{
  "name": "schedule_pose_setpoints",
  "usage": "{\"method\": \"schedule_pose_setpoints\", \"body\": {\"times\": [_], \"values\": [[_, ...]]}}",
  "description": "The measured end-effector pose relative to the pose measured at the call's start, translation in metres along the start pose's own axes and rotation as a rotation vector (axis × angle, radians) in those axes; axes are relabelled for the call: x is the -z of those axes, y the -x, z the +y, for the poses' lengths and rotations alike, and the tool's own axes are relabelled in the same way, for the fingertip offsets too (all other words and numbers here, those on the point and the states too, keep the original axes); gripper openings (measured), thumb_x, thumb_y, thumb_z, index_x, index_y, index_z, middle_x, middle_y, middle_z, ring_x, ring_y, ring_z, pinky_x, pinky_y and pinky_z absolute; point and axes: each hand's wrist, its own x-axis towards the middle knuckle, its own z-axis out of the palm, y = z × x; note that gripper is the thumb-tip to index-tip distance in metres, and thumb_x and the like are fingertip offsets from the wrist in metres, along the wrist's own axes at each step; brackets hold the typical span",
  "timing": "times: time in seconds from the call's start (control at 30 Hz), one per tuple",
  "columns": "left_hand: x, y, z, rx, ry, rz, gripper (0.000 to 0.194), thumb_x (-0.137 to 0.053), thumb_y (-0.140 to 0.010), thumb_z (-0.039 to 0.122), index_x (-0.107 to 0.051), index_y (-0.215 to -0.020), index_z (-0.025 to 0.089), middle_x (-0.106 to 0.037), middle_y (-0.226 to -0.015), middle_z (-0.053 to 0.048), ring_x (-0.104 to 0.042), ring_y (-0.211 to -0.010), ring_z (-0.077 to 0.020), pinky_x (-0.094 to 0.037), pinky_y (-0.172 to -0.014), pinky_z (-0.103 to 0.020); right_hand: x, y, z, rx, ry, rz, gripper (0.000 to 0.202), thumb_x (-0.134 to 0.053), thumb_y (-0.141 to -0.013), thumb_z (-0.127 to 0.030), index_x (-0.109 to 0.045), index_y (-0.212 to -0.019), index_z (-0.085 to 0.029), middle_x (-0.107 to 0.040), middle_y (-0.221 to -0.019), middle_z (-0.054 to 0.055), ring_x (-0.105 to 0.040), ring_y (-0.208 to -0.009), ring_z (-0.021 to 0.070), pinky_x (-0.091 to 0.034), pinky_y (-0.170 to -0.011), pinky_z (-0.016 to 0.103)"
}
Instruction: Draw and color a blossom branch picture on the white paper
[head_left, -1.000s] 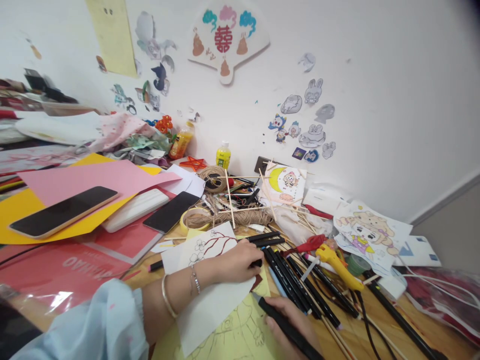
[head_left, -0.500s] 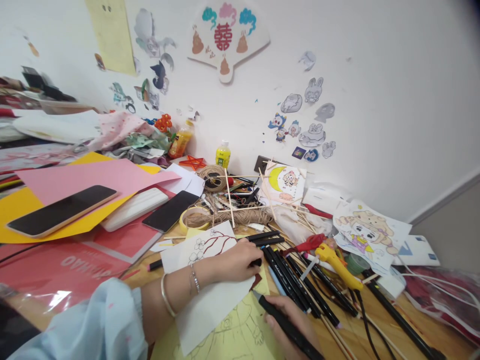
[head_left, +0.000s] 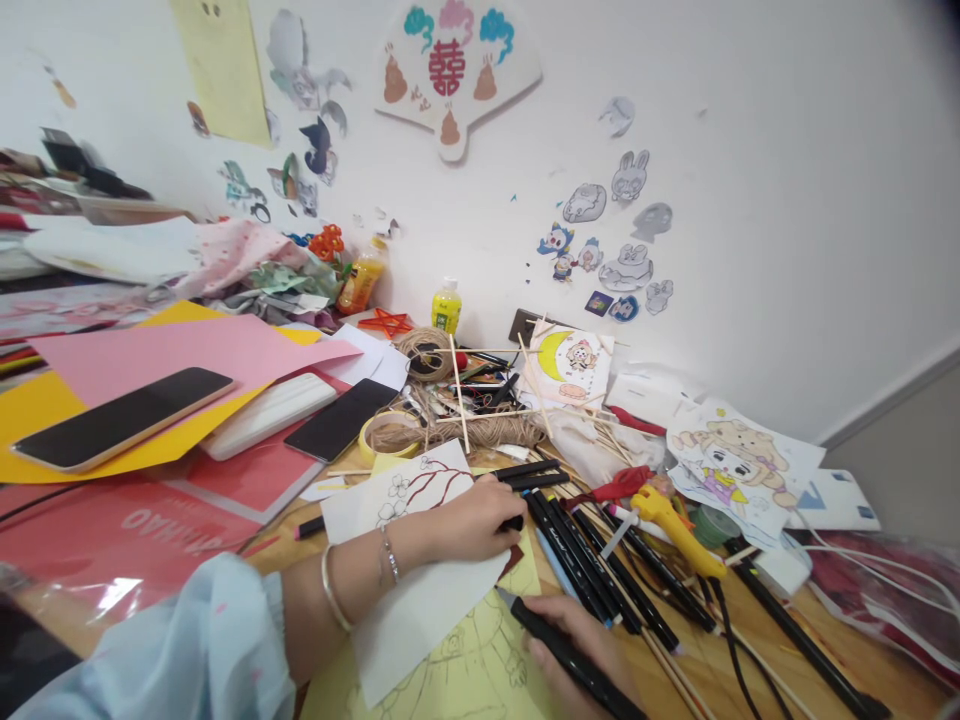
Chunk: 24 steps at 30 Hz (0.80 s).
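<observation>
Palm down on white paper (head_left: 420,620), left hand (head_left: 480,518) curls around something black (head_left: 514,523); right hand (head_left: 581,645) grasps black marker (head_left: 556,642).

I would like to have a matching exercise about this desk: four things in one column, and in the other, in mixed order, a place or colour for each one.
1. black marker with grey tip
2. white sheet with drawn branch
3. glue gun
4. yellow-green bottle

A. upright, near the wall
B. partly under the left forearm
C. in the right hand
D. bright yellow, beside black markers

Pairs: 1-C, 2-B, 3-D, 4-A
</observation>
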Motion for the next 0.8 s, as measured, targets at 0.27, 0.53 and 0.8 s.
{"method": "schedule_pose_setpoints", "body": {"times": [0.27,0.53,0.8], "values": [[0.0022,-0.0004,0.0017,0.012,-0.013,-0.021,0.015,-0.059,-0.074,0.014,-0.046,-0.067,0.019,-0.055,-0.068,0.002,-0.049,-0.069,-0.0128,-0.038,-0.075,-0.026,-0.0006,0.0005,-0.0002,0.008,0.029,0.006,0.038,-0.048,-0.082,-0.053,-0.065,-0.096,-0.022,-0.072,-0.085,0.007,-0.068,-0.075,0.0202,-0.054,-0.064,0.025],[0.0011,-0.0003,0.0012,0.004,-0.009,-0.018,0.015,-0.058,-0.075,0.014,-0.046,-0.067,0.019,-0.055,-0.067,0.002,-0.049,-0.069,-0.0125,-0.037,-0.075,-0.027,-0.0007,0.0006,0.0005,0.032,0.017,0.012,0.031,-0.053,-0.081,-0.045,-0.065,-0.097,-0.022,-0.072,-0.087,0.007,-0.068,-0.075,0.0204,-0.054,-0.065,0.025],[0.0019,-0.0004,0.0013,0.0,-0.011,-0.019,0.015,-0.059,-0.075,0.014,-0.047,-0.067,0.019,-0.055,-0.068,0.002,-0.049,-0.07,-0.0125,-0.037,-0.074,-0.026,-0.0013,0.0007,0.0023,0.019,0.047,0.012,0.029,-0.053,-0.08,-0.043,-0.065,-0.098,-0.022,-0.072,-0.089,0.007,-0.068,-0.078,0.021,-0.055,-0.066,0.025]]}}
